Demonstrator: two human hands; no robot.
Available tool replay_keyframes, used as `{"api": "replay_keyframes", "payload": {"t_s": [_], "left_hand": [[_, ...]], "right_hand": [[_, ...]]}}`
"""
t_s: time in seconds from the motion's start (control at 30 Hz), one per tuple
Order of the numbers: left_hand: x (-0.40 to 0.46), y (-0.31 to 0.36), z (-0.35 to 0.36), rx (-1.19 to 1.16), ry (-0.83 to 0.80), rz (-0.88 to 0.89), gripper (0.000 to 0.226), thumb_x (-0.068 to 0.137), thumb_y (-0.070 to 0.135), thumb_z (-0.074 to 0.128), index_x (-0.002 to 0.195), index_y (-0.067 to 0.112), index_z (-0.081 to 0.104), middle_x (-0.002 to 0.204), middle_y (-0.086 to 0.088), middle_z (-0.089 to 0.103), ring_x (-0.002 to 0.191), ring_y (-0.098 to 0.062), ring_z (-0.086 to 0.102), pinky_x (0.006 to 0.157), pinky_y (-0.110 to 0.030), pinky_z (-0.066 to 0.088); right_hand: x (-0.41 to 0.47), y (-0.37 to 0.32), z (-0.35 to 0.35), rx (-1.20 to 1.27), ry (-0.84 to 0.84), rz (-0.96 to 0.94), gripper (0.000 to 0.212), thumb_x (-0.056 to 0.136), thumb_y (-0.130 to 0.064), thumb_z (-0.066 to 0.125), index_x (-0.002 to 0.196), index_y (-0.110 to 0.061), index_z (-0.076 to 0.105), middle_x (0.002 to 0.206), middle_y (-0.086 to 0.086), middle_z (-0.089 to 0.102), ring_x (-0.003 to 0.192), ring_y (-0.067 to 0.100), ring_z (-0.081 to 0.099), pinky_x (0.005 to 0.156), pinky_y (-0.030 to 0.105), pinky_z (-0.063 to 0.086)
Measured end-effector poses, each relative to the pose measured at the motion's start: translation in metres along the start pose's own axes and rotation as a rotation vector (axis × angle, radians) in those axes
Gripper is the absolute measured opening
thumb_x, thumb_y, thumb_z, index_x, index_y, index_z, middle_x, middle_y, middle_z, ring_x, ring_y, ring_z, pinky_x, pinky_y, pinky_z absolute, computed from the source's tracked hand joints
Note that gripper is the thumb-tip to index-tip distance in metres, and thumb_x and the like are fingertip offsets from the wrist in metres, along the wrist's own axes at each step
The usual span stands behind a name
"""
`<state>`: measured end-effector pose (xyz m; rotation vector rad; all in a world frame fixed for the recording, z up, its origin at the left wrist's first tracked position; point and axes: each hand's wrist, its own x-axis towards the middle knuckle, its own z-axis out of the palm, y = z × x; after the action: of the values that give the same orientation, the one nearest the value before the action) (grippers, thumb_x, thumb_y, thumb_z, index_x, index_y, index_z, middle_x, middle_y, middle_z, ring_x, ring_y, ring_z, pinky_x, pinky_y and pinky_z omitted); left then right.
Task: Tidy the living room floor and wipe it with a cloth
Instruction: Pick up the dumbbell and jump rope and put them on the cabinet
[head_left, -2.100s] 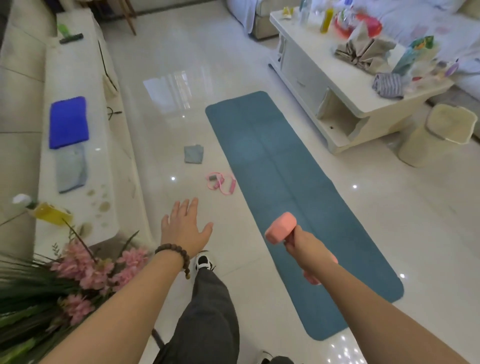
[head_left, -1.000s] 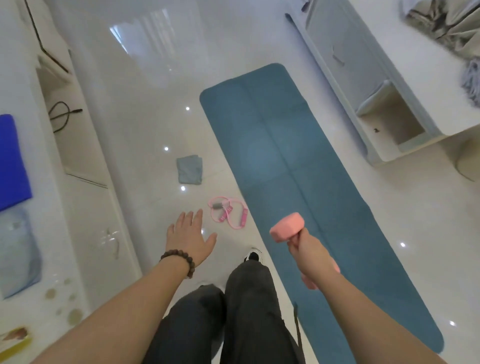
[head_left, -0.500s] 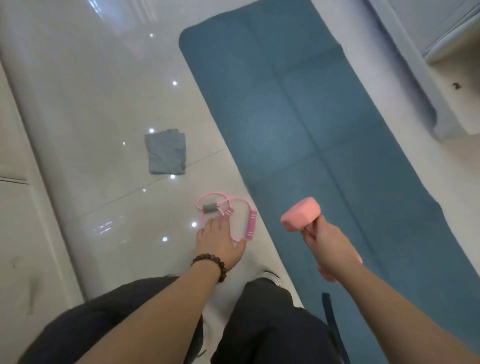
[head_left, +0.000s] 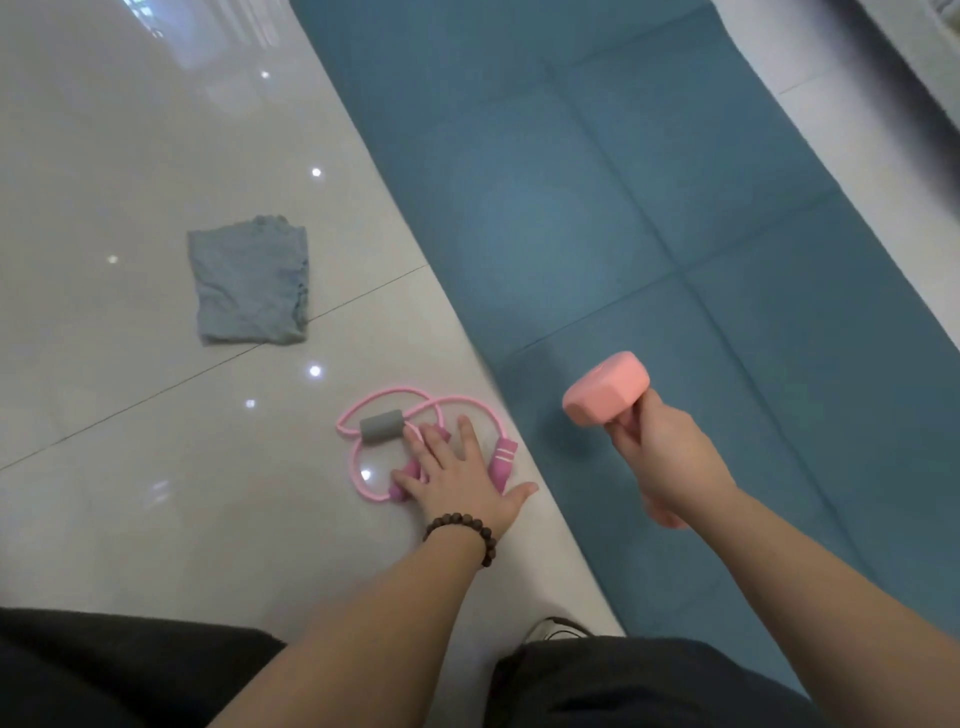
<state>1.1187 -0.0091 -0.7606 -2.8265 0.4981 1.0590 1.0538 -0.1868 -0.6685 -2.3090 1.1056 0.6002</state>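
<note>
Since the earlier frames the person has crouched lower and the left hand (head_left: 457, 480), which hovered above the floor, has come down onto the pink resistance band (head_left: 415, 441); the right hand (head_left: 660, 457) has barely shifted. Left hand: fingers straight and spread, lying flat over the band's loops, not yet curled round them; a bead bracelet (head_left: 462, 532) sits on the wrist. Right hand: fist wrapped round the handle of a pink dumbbell (head_left: 605, 387), held up in the air over the blue yoga mat (head_left: 649, 208), one end up, the other end poking out below the fist. Step in hand, as I judge it: tidying, picking loose exercise gear off the floor; wiping not started. Next move probably calls for the left fingers to close and gather the tubing, grey foam sleeve (head_left: 382, 426) and pink handles (head_left: 501, 462) in one bunch, since the band is floppy and could trail or slip out if only one loop is caught. The band lies on the glossy tile floor (head_left: 130, 156), just beside the mat's left edge. The grey cloth (head_left: 252, 283), presumably the wiping cloth, lies crumpled flat on the tiles, apart from the band, further from the person, untouched. The mat covers much of the floor and would likely have to go before that part is wiped. The right hand is occupied, so only the left is free. Dark trousers (head_left: 130, 670) and a shoe tip (head_left: 556, 626) at the bottom.
</note>
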Motion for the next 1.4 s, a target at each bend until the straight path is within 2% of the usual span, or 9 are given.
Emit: {"api": "replay_keyframes", "payload": {"t_s": [0.13,0.27,0.4,0.53,0.7,0.83,0.93,1.23,1.4], "left_hand": [[-0.005,0.004,0.014,0.044,0.103,-0.014,0.094,0.076,0.071,0.048,0.149,0.026,0.010,0.153,-0.018,0.015,0.138,-0.041,0.012,0.098,-0.057,0.028],[-0.001,-0.007,0.010,0.028,0.191,0.014,0.053,0.081,0.043,0.054,0.128,0.028,0.038,0.129,-0.011,0.039,0.108,-0.029,0.040,0.079,-0.040,0.033],[0.003,-0.017,0.007,0.038,0.138,0.042,0.039,0.087,0.018,0.046,0.124,0.023,0.034,0.113,-0.008,0.042,0.088,-0.022,0.037,0.072,-0.036,0.030],[0.001,-0.023,-0.014,-0.019,0.121,0.105,0.043,0.088,0.018,0.045,0.128,0.021,0.031,0.118,-0.008,0.044,0.100,-0.024,0.046,0.074,-0.036,0.037],[-0.028,-0.033,-0.101,-0.151,0.201,0.110,0.050,0.085,0.025,0.051,0.132,0.025,0.034,0.128,-0.008,0.042,0.116,-0.029,0.043,0.086,-0.043,0.045],[-0.080,-0.053,-0.190,-0.168,0.286,0.110,0.054,0.084,0.028,0.052,0.135,0.025,0.035,0.121,-0.005,0.044,0.110,-0.028,0.044,0.081,-0.039,0.042],[-0.131,-0.073,-0.255,-0.175,0.349,0.100,0.053,0.083,0.031,0.055,0.133,0.025,0.038,0.120,-0.005,0.046,0.116,-0.029,0.042,0.086,-0.040,0.044],[-0.294,-0.112,-0.447,-0.213,0.383,0.048,0.046,0.084,0.029,0.057,0.128,0.024,0.041,0.119,-0.004,0.049,0.104,-0.024,0.048,0.079,-0.034,0.045],[-0.366,-0.130,-0.532,-0.240,0.438,0.025,0.044,0.082,0.027,0.057,0.124,0.023,0.045,0.113,-0.004,0.051,0.104,-0.025,0.047,0.078,-0.037,0.046]], "right_hand": [[0.002,0.002,0.004,-0.019,-0.010,-0.008,0.028,0.096,-0.045,0.039,0.094,-0.017,0.041,0.080,0.004,0.055,0.069,0.031,0.055,0.064,0.041,0.049],[0.003,0.003,0.006,-0.029,-0.014,-0.002,0.029,0.096,-0.047,0.038,0.093,-0.019,0.040,0.080,0.003,0.055,0.070,0.032,0.057,0.064,0.040,0.049],[0.003,-0.002,0.008,-0.025,-0.017,-0.006,0.028,0.096,-0.047,0.037,0.091,-0.019,0.040,0.078,0.003,0.055,0.064,0.031,0.054,0.058,0.036,0.044],[-0.001,-0.015,0.000,-0.041,-0.016,-0.028,0.027,0.096,-0.043,0.038,0.094,-0.017,0.041,0.080,0.004,0.054,0.070,0.033,0.055,0.060,0.037,0.042],[-0.033,-0.052,-0.041,-0.031,-0.012,-0.043,0.024,0.095,-0.040,0.042,0.098,-0.016,0.042,0.084,0.007,0.057,0.073,0.034,0.056,0.063,0.039,0.045],[-0.080,-0.093,-0.099,-0.014,-0.048,-0.090,0.021,0.095,-0.038,0.043,0.099,-0.017,0.042,0.082,0.004,0.056,0.072,0.032,0.055,0.064,0.039,0.047],[-0.123,-0.126,-0.150,-0.032,-0.085,-0.104,0.021,0.095,-0.040,0.041,0.099,-0.019,0.042,0.080,0.001,0.055,0.072,0.031,0.057,0.061,0.036,0.043],[-0.257,-0.217,-0.325,-0.015,-0.093,-0.165,0.017,0.094,-0.041,0.036,0.080,-0.032,0.035,0.070,-0.006,0.054,0.060,0.018,0.056,0.058,0.033,0.044],[-0.313,-0.251,-0.410,0.043,-0.104,-0.249,0.011,0.094,-0.038,0.037,0.084,-0.033,0.038,0.074,-0.004,0.058,0.058,0.018,0.060,0.051,0.032,0.048]]}}
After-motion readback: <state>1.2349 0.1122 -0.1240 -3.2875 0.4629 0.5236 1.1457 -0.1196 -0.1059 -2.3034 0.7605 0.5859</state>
